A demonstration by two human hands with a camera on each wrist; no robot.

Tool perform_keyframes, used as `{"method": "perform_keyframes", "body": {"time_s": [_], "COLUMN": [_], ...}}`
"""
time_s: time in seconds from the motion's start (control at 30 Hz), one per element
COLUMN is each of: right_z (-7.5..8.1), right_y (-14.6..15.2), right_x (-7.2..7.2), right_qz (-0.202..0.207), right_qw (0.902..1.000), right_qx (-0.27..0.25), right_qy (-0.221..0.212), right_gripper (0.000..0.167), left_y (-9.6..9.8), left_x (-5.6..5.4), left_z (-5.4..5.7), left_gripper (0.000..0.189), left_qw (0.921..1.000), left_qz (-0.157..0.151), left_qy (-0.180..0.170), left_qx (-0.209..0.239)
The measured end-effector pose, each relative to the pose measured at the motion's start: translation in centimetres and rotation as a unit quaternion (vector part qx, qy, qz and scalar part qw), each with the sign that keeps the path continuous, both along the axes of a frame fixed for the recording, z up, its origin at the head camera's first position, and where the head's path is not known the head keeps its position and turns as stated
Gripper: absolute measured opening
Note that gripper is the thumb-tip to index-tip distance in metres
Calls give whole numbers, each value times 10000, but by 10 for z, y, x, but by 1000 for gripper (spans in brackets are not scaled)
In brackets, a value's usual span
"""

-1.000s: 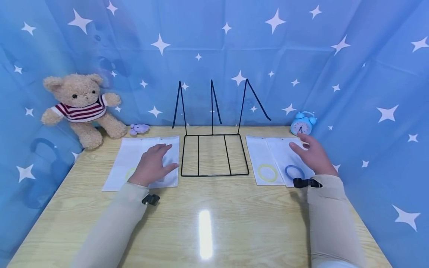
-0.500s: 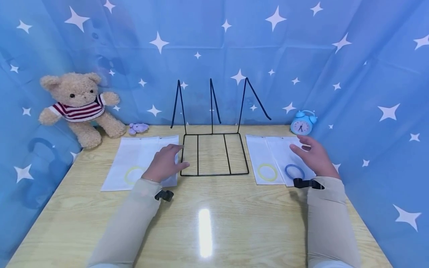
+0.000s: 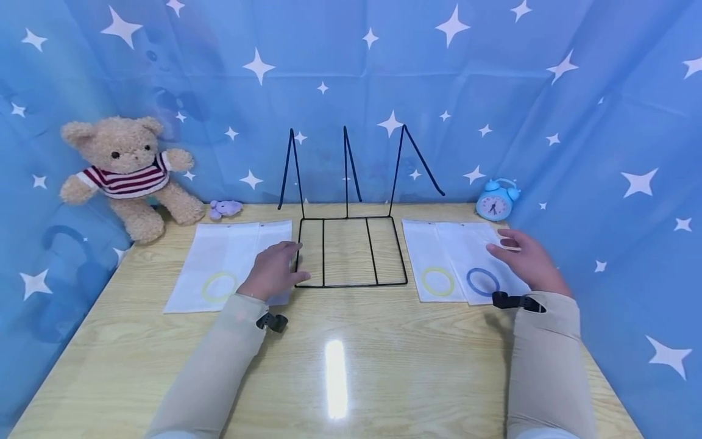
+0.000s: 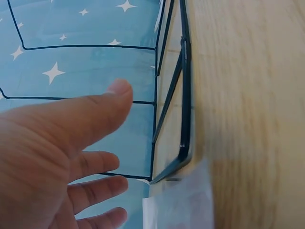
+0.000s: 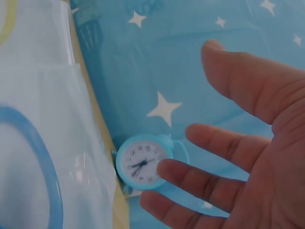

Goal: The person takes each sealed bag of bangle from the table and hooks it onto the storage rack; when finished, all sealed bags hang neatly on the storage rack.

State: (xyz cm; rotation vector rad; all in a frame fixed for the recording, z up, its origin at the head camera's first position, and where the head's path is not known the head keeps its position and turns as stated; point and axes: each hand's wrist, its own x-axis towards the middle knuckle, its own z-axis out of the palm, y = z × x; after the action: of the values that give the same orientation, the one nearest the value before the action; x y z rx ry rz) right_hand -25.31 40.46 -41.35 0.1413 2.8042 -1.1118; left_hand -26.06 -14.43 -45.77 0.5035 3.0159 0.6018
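My left hand (image 3: 274, 271) hovers at the left edge of a black wire rack (image 3: 351, 285), thumb and fingers spread and holding nothing. In the left wrist view the thumb overlaps the rack's wires (image 4: 186, 95); whether it touches them I cannot tell. Over the outer edge of the right-hand white sheets (image 3: 428, 241) is my right hand (image 3: 531, 261), its fingers loosely extended with nothing in them. Yellow (image 3: 437, 268) and blue (image 3: 482, 269) rings show on those sheets. White sheets (image 3: 225, 244) with a yellow ring (image 3: 219, 273) lie left of the rack, partly hidden by my left hand.
A teddy bear (image 3: 131, 183) in a striped shirt sits at the back left, with a small purple toy (image 3: 225, 208) beside it. At the back right stands a blue alarm clock (image 3: 495, 200). A starry blue curtain (image 3: 329, 55) encloses the table (image 3: 406, 360).
My left hand has moved right, from over the left sheets to the rack's left edge. My right hand has shifted slightly right and towards me. The rack and sheets stay in place.
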Motion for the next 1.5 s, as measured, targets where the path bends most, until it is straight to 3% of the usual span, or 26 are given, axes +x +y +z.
{"method": "perform_keyframes", "body": {"time_s": [0.37, 0.83, 1.23, 1.5], "right_z": [-1, -19, -35, -38], "right_y": [12, 36, 37, 34], "right_x": [0, -3, -5, -4], "right_qz": [-115, -534, -963, -1127], "right_qw": [9985, 9892, 9807, 9789], "right_qx": [37, 174, 636, 593], "right_qy": [-536, -1353, -1579, -1599], "right_gripper": [97, 93, 89, 90], "left_y": [-2, -2, -2, -1], "left_x": [-1, -3, -3, -5], "left_z": [-7, -9, -10, -12], "left_gripper": [77, 81, 82, 82], "left_qw": [9970, 9961, 9958, 9958], "left_qz": [-75, 7, -13, -7], "left_qy": [-764, -840, -851, -846], "left_qx": [-51, -286, -324, -338]}}
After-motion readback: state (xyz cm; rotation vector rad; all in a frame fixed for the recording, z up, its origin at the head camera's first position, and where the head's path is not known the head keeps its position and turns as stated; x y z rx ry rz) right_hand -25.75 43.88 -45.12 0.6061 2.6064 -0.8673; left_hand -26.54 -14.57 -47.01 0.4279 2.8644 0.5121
